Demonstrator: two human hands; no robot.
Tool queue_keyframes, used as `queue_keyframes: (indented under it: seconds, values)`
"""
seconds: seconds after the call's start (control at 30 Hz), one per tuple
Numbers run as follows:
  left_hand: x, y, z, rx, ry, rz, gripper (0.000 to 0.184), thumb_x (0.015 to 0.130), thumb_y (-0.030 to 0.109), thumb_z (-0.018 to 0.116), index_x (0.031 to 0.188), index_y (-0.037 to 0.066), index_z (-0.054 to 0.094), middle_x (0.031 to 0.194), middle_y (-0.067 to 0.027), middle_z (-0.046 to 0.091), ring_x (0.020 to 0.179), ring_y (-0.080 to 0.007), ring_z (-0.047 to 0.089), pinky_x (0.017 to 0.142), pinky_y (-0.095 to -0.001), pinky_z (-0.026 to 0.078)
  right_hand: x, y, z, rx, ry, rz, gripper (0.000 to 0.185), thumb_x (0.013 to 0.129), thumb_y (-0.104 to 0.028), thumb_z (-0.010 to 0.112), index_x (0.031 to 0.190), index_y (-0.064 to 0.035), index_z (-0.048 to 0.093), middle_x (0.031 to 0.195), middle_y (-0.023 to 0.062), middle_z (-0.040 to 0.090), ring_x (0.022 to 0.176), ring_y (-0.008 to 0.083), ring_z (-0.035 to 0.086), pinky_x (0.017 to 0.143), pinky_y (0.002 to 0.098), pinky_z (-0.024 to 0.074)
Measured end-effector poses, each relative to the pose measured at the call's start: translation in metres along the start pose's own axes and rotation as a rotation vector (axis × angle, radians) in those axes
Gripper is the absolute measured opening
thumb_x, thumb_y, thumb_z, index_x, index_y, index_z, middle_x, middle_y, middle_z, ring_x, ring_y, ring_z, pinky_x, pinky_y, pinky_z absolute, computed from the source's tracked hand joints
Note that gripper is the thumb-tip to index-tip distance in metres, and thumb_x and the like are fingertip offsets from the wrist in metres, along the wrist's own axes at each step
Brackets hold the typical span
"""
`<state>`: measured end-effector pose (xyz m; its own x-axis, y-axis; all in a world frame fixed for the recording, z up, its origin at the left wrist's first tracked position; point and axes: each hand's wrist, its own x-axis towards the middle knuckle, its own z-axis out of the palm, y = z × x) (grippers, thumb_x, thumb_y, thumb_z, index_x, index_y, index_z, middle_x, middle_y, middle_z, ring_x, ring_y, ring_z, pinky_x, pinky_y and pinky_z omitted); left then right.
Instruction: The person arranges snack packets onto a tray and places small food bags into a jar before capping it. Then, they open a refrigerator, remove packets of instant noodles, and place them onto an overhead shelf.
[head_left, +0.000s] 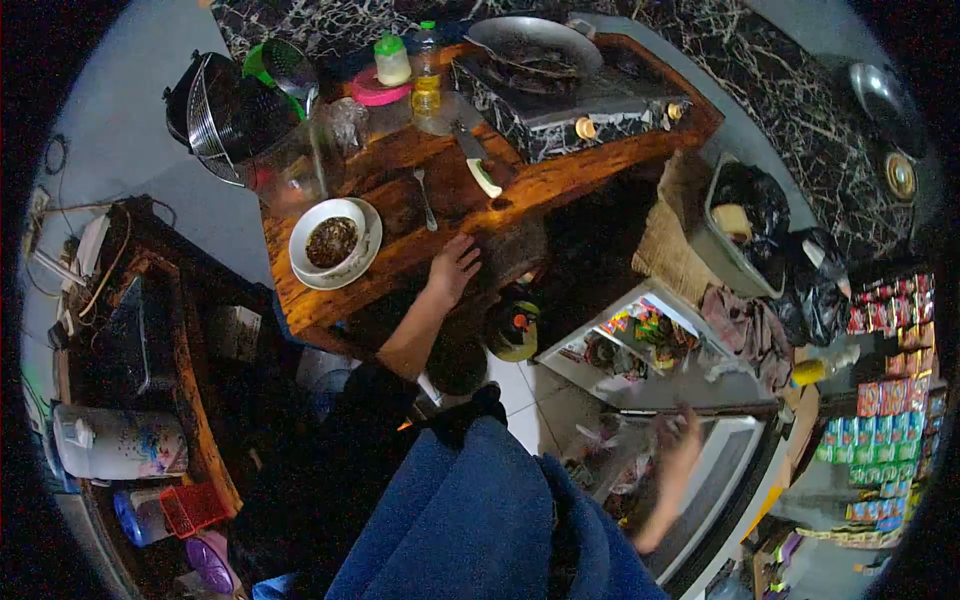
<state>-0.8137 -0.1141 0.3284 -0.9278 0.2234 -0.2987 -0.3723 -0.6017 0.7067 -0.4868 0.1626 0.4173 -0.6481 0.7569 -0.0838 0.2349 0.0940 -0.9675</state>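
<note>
The bowl (300,237) sits on a plate (373,240), probably against drips; the left hand (455,268) is loosely open, the right hand (679,445) too blurred to tell.

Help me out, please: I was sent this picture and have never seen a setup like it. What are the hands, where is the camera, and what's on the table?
There is no machine here: a person works bare-handed, wearing the camera on their head. This single picture looks forward and down, so their jeans show at the bottom.

The left hand is at the edge of the wooden table, fingers spread, apparently empty. The right hand, blurred, is by the open fridge; I cannot tell whether it holds anything.

On the table, a bowl of something dark sits on a plate. Farther along are a fork, a knife, a bottle and a stove bearing a wide pan.
</note>
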Motion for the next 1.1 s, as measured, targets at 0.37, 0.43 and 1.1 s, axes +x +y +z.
queue_keyframes:
  seconds: [0.37, 0.43, 1.1]
  values:
    - [0.05, -0.002, 0.013, -0.515, 0.103, -0.028, 0.044, 0.085, 0.018, 0.043, 0.124, 0.004, 0.028, 0.133, -0.0088, 0.028, 0.123, -0.028, 0.027, 0.101, -0.048, 0.024, 0.204, -0.06, 0.392, 0.12, -0.68, 0.314, 0.043, 0.09, -0.026, 0.037, 0.123, 0.0016, 0.036, 0.117, 0.0144, 0.048, 0.104, 0.0241, 0.049, 0.087, 0.0327, 0.04]
    - [0.052, -0.006, 0.013, -0.443, 0.117, -0.021, 0.046, 0.085, 0.019, 0.044, 0.126, 0.005, 0.027, 0.134, -0.0077, 0.026, 0.124, -0.0272, 0.026, 0.101, -0.0478, 0.024, 0.211, -0.056, 0.412, 0.17, -0.734, 0.446, 0.052, 0.091, -0.034, 0.032, 0.126, 0.0039, 0.029, 0.123, 0.0178, 0.041, 0.111, 0.0276, 0.042, 0.091, 0.0349, 0.0366]
    - [-0.012, -0.062, 0.056, 0.27, 0.13, 0.123, 0.033, 0.085, 0.021, 0.049, 0.117, 0.014, 0.041, 0.12, -0.0066, 0.043, 0.102, -0.0223, 0.047, 0.084, -0.0373, 0.04, 0.12, 0.068, 0.193, 0.023, -0.632, -0.091, 0.023, 0.081, -0.012, 0.057, 0.101, -0.0018, 0.057, 0.094, 0.0054, 0.06, 0.081, 0.0116, 0.056, 0.071, 0.0256, 0.0456]
